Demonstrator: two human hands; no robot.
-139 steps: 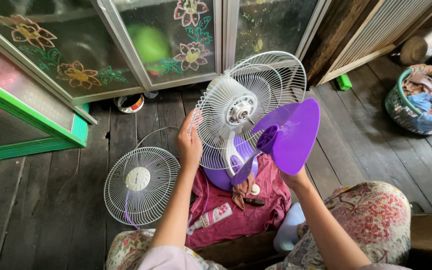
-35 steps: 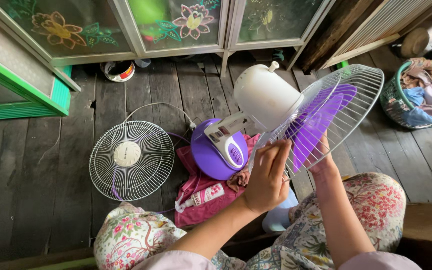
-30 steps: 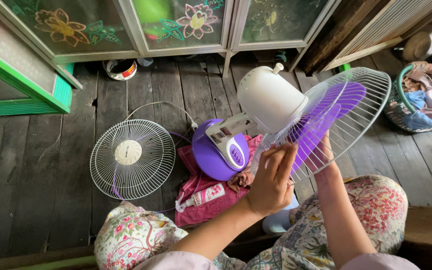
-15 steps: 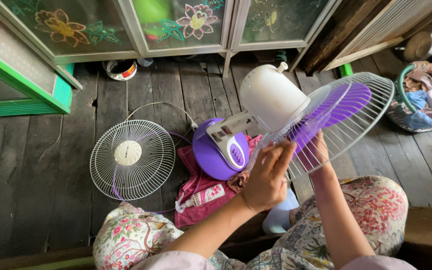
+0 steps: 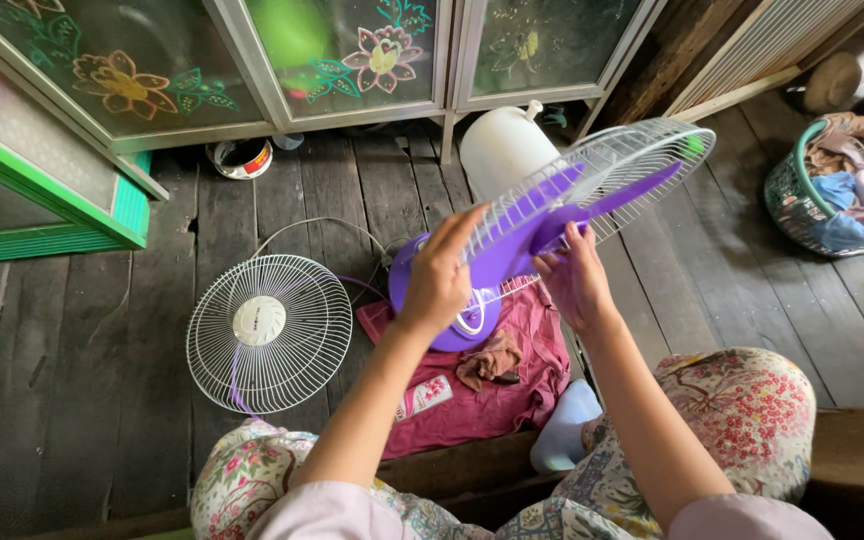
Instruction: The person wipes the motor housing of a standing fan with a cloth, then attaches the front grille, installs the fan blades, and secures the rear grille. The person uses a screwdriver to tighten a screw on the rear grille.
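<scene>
Hands work at a purple-based table fan [image 5: 444,300] standing on a crumpled magenta cloth [image 5: 512,385] on the dark plank floor. Left hand [image 5: 439,283] curls over the edge of the white wire rear guard [image 5: 612,165]; right hand [image 5: 577,280] pinches the purple plastic blade [image 5: 552,215] at its hub. The blade sits on the shaft, so that part looks done. Left of the fan, apart from it, the round white front grille [image 5: 269,330] lies flat, not yet fitted.

head view, steeply down, close over floor [image 5: 102,400]
</scene>
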